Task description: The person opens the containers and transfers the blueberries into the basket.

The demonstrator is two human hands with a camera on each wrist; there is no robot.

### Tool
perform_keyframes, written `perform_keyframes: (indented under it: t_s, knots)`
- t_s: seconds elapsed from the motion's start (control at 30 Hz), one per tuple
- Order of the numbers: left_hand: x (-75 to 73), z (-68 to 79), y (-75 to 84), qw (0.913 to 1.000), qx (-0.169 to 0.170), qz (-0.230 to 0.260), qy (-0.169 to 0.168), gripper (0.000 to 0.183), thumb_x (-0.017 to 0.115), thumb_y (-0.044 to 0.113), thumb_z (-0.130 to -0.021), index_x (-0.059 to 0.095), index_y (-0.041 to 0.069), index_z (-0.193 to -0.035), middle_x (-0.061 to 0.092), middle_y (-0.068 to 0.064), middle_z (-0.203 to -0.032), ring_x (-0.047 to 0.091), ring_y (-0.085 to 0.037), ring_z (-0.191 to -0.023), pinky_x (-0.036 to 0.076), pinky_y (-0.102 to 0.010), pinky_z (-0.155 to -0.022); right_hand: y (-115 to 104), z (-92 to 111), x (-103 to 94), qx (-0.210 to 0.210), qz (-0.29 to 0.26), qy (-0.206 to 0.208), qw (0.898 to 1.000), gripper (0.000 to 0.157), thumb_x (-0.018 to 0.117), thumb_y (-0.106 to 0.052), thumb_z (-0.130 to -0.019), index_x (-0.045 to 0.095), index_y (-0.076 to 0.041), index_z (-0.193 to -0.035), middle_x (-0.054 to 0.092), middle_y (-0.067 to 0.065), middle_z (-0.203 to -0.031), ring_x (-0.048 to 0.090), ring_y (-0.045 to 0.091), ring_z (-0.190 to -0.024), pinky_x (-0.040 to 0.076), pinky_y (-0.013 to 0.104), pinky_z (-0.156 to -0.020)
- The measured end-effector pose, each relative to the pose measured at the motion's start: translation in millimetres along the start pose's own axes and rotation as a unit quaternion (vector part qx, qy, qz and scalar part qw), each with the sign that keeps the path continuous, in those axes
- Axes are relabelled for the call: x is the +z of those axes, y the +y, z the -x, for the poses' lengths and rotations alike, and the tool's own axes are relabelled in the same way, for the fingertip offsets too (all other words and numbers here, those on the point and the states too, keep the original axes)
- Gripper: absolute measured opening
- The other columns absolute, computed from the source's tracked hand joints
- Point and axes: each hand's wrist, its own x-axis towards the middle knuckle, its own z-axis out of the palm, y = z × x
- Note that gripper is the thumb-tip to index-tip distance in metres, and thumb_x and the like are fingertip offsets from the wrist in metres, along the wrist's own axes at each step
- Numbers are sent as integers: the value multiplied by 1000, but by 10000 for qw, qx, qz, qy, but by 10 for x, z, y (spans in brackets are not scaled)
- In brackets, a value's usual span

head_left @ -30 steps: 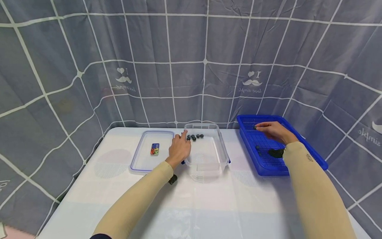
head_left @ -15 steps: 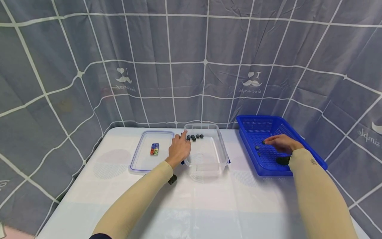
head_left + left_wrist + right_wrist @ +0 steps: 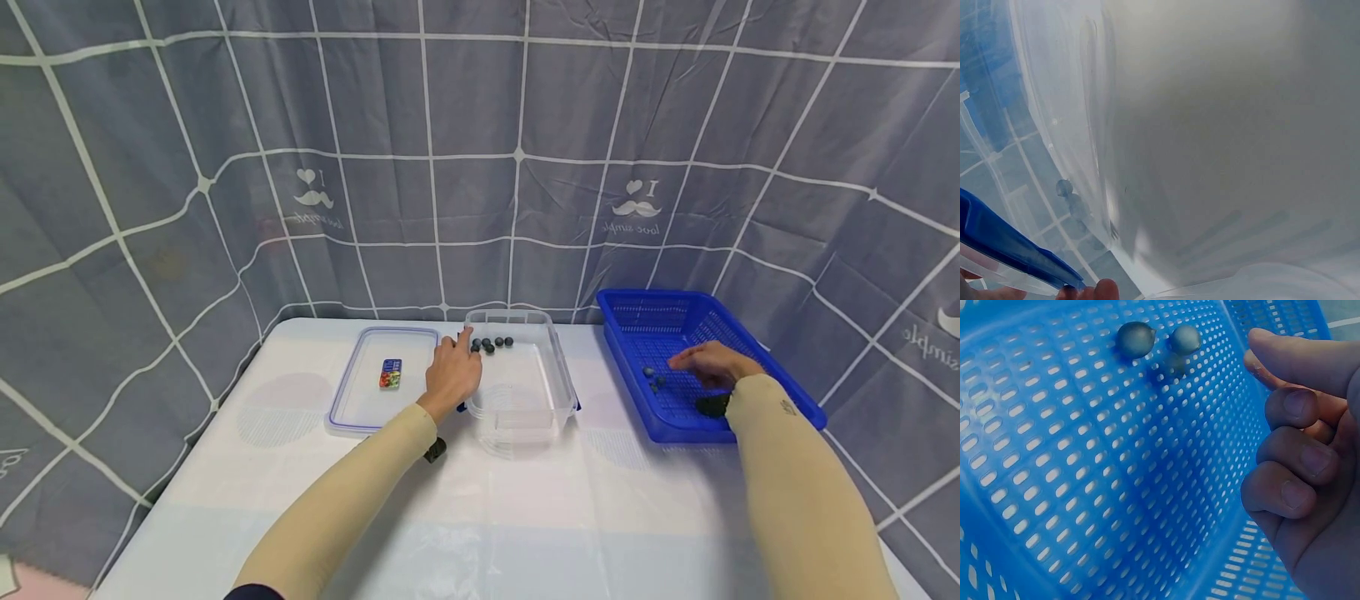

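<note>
Honestly, the right hand [image 3: 712, 363] looks curled around nothing, over the blue basket [image 3: 651, 308] right of the clear box [image 3: 562, 371], where three loose berries [image 3: 1135, 340] could roll if nudged. The left hand [image 3: 453, 372] seems to grip the clear box's left rim, fingers partly hidden; a careless tug might scatter the dark berries [image 3: 490, 348] inside it.

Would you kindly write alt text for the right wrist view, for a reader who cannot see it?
A person's right hand, thumb extended and three fingers curled, hangs over a blue perforated basket, with nothing visible in its grip. Three small round objects lie clustered on the basket's floor, toward the picture's top.
</note>
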Motion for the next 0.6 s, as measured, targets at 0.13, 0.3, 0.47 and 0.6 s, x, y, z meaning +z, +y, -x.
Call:
perform_keyframes:
  t_s: [0.13, 0.3, 0.47, 0.6]
  knots:
    - [4, 6, -5, 10000, 6, -27, -21, 54, 35, 30, -105, 34, 23, -158, 47, -19, -137, 50, -32, -121, 51, -53, -81, -62, 3, 8, -46, 144, 11, 9999, 57, 61, -23, -100, 46, 13, -142, 37, -10, -60, 34, 6, -51, 35, 26, -53]
    - [22, 8, 3, 10000, 5, -66, -39, 54, 35, 31, -105, 34, 23, -158, 46, -19, -138, 49, -33, -122, 51, -53, -82, -224, 3, 14, -279, 224, 15, 9994, 59, 61, -25, -101, 45, 11, -144, 36, -10, -57, 32, 6, -49, 34, 26, -52]
    - [18, 10, 11, 10000, -6, -81, 2, 54, 37, 31, -105, 35, 22, -158, 47, -20, -139, 50, -33, -123, 51, -54, -84, -504, -24, 30, -641, 171, 95, 9978, 59, 64, -28, -99, 49, 9, -143, 36, -10, -58, 32, 6, -48, 34, 28, -52]
    - [7, 9, 9, 10000, -11, -86, 32, 54, 38, 30, -105, 36, 23, -158, 47, -20, -138, 50, -34, -122, 51, -54, -83, -758, -33, 89, -891, 242, 153, 9956, 59, 66, -34, -98, 53, 3, -142, 38, -10, -60, 32, 8, -48, 36, 29, -54]
